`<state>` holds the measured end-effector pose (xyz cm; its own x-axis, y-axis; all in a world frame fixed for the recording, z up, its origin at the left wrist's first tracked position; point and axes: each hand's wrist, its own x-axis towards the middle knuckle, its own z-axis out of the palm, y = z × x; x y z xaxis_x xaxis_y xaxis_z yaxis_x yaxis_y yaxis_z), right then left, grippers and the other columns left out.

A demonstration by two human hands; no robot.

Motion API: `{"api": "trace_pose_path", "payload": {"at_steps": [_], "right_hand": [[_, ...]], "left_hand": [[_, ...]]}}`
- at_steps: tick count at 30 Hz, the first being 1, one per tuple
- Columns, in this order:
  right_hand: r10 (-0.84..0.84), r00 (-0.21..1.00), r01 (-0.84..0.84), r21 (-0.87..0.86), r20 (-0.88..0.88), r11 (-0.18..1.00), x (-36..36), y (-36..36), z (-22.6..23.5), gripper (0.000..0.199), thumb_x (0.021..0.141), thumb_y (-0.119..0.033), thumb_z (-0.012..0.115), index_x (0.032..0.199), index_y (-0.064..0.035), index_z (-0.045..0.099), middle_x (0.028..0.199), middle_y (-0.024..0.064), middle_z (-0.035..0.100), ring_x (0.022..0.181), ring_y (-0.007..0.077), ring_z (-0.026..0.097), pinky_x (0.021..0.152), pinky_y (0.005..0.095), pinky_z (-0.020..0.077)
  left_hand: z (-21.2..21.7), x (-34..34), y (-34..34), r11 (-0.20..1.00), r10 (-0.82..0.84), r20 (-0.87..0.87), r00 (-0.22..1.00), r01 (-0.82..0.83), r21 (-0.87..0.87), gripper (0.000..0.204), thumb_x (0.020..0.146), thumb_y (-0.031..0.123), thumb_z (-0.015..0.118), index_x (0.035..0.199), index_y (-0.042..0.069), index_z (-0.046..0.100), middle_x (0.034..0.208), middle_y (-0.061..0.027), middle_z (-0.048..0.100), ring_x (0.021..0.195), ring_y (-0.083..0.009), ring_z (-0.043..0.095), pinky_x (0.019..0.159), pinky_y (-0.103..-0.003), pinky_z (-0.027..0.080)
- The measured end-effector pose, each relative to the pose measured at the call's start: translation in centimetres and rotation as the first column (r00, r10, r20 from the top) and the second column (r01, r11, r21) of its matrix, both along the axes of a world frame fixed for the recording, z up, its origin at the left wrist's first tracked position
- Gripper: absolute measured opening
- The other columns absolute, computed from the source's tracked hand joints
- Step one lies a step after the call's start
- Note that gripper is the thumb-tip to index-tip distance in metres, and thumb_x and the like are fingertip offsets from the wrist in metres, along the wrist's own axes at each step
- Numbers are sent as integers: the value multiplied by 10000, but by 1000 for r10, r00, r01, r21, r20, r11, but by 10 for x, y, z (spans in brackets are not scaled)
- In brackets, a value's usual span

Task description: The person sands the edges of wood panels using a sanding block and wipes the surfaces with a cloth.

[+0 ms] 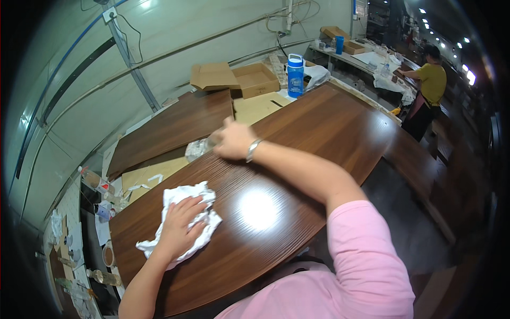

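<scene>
A glossy dark brown wood-grain panel (297,159) lies in front of me, slanting from lower left to upper right. My left hand (183,220) rests on a crumpled white cloth (201,239) near the panel's left end, fingers stretched out over it. Across the panel reaches my right hand (235,139), at its far edge. Motion smears those fingers, so whether they hold anything is unclear. Just left of them is a crumpled clear plastic bag (196,150). A second brown panel (175,127) lies behind.
Beyond the panel stand an open cardboard box (257,80) and a blue bottle (295,77). A plastic bottle (95,179) and a roll of tape (108,255) are at the left. Far right, a person in a yellow top (431,82) works at another table (345,57).
</scene>
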<state>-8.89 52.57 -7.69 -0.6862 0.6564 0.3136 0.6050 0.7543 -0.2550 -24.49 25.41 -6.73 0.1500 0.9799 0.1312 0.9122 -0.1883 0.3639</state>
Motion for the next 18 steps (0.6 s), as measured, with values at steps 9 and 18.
{"api": "trace_pose_path", "payload": {"at_steps": [9,18], "right_hand": [[-681,722,641,253,121,724,273,270,-8,357,813,-423,624,1073,-219,756,1189,212,572,1061,353,622,893,444,525],[-553,790,538,135,265,832,339,305,0,498,861,-464,565,1174,-101,701,1236,238,581,1138,370,597,871,445,539]], "left_hand": [[2,73,57,948,314,7,949,-314,55,457,798,158,697,1243,83,625,1385,-122,562,1318,-355,463,1118,-534,271],[-2,86,71,895,428,27,903,-428,128,454,736,87,693,1188,66,657,1347,-119,598,1271,-352,495,1088,-439,362]]}}
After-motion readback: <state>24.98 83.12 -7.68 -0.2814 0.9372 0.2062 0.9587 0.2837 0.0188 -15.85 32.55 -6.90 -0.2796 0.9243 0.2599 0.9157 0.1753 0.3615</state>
